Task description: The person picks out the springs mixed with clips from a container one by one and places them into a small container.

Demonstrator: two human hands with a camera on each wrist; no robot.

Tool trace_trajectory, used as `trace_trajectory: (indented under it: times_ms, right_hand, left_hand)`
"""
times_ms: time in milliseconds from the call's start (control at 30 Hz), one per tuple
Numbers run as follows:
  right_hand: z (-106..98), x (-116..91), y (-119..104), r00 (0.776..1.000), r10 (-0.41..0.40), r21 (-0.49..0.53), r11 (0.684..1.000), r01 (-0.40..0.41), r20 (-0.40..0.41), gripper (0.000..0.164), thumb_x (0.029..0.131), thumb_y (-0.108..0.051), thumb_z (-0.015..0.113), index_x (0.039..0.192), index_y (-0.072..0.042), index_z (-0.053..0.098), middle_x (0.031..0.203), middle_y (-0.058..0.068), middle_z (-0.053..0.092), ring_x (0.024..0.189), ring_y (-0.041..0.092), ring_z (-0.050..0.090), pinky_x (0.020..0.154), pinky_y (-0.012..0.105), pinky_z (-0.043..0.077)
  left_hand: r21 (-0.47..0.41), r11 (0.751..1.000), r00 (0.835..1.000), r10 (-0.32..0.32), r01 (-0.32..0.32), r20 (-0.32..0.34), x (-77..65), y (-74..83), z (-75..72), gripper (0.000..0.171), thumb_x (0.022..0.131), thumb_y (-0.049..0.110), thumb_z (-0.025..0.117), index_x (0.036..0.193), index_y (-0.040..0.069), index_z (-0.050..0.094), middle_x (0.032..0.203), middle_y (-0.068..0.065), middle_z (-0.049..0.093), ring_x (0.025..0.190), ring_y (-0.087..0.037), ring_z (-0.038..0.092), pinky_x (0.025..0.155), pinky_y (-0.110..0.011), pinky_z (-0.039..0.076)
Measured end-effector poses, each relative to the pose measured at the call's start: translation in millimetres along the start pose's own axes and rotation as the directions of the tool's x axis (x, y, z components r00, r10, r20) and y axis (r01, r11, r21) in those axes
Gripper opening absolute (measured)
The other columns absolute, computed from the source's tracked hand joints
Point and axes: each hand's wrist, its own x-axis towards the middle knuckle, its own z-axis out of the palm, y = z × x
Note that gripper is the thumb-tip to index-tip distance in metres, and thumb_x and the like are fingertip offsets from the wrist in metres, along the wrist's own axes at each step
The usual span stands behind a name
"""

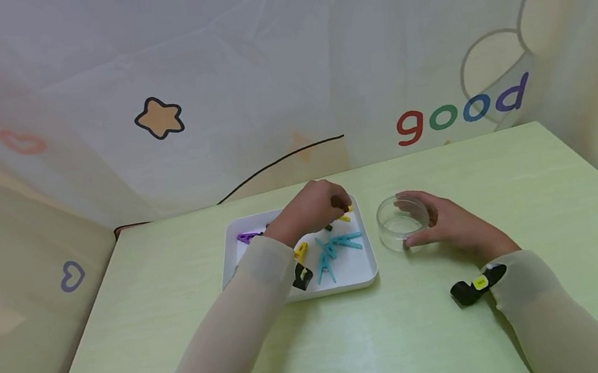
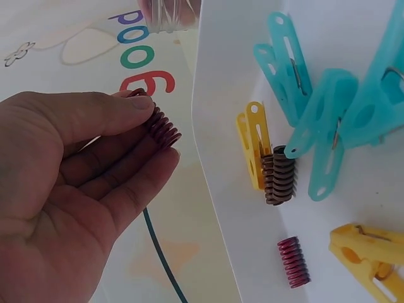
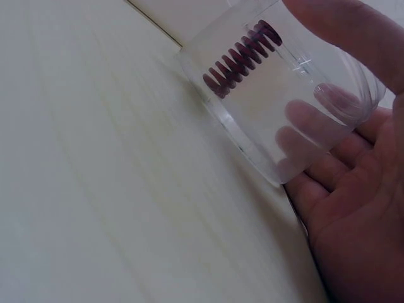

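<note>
My left hand (image 1: 315,206) is over the far right part of a white tray (image 1: 352,276). In the left wrist view its thumb and fingers pinch a dark red coil spring (image 2: 164,126). In the tray lie another red spring (image 2: 294,262) and brown coil springing (image 2: 279,175) beside a yellow clothespin (image 2: 254,142). My right hand (image 1: 452,227) grips a clear round container (image 1: 395,240) from its right side, standing on the table. Through its clear wall a dark red spring (image 3: 242,58) shows in the right wrist view.
Several turquoise clothespins (image 1: 325,264) lie in the tray's right half, with a purple clothespin (image 1: 247,237) near its far left. The container stands just right of the tray on the pale green table (image 1: 407,335). A printed curtain (image 1: 265,91) rises behind the table's far edge.
</note>
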Motion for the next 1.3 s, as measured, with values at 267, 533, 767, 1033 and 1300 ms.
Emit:
trace_trajectory:
  times_ms: [267, 533, 767, 1033, 1300]
  right_hand:
    - [-1, 1, 2, 1.000, -0.015, -0.004, 1.000, 0.015, 0.005, 0.088, 0.075, -0.038, 0.082, 0.147, -0.030, 0.033, 0.153, 0.007, 0.040, 0.144, 0.034, 0.029, 0.113, 0.062, 0.025]
    - [0, 0, 1, 1.000, -0.004, 0.007, 1.000, 0.004, 0.007, 0.088, 0.075, -0.038, 0.082, 0.147, -0.030, 0.033, 0.153, 0.007, 0.040, 0.144, 0.033, 0.029, 0.114, 0.062, 0.024]
    - [0, 0, 0, 1.000, -0.005, -0.002, 1.000, 0.006, 0.009, 0.088, 0.076, -0.039, 0.081, 0.148, -0.030, 0.032, 0.153, 0.006, 0.039, 0.145, 0.034, 0.028, 0.114, 0.063, 0.023]
    - [0, -1, 1, 1.000, -0.007, -0.006, 1.000, 0.007, 0.011, 0.087, 0.076, -0.039, 0.081, 0.148, -0.031, 0.032, 0.154, 0.006, 0.039, 0.145, 0.034, 0.028, 0.114, 0.063, 0.023]
    - [0, 0, 1, 1.000, -0.013, -0.003, 1.000, 0.014, 0.015, 0.087, 0.076, -0.037, 0.081, 0.148, -0.030, 0.032, 0.153, 0.007, 0.039, 0.145, 0.034, 0.028, 0.114, 0.063, 0.024]
  left_hand:
    - [0.046, 0.998, 0.999, 0.038, -0.036, -0.036, -2.0, 3.9, -1.7, 0.021, 0.094, 0.012, 0.061, 0.113, 0.007, 0.070, 0.105, -0.002, 0.070, 0.091, -0.013, 0.064, 0.079, -0.023, 0.054]
    - [0.030, 0.999, 0.998, 0.044, -0.042, -0.042, -2.8, 9.4, -2.5, 0.021, 0.094, 0.013, 0.061, 0.112, 0.007, 0.070, 0.104, 0.000, 0.070, 0.092, -0.012, 0.064, 0.082, -0.023, 0.054]
    - [-0.002, 0.999, 0.998, 0.050, -0.050, -0.044, -4.0, 11.9, -2.2, 0.019, 0.094, 0.014, 0.062, 0.111, 0.010, 0.071, 0.105, -0.001, 0.071, 0.089, -0.011, 0.064, 0.076, -0.020, 0.054]
    - [-0.036, 0.997, 0.997, 0.070, -0.072, -0.040, -1.4, 15.0, 0.5, 0.018, 0.094, 0.014, 0.062, 0.110, 0.011, 0.071, 0.107, -0.004, 0.071, 0.089, -0.010, 0.064, 0.074, -0.020, 0.053]
    - [-0.046, 0.995, 0.995, 0.086, -0.089, -0.054, 1.2, 18.9, 1.4, 0.018, 0.093, 0.015, 0.064, 0.110, 0.013, 0.071, 0.105, 0.001, 0.072, 0.093, -0.008, 0.064, 0.079, -0.019, 0.053]
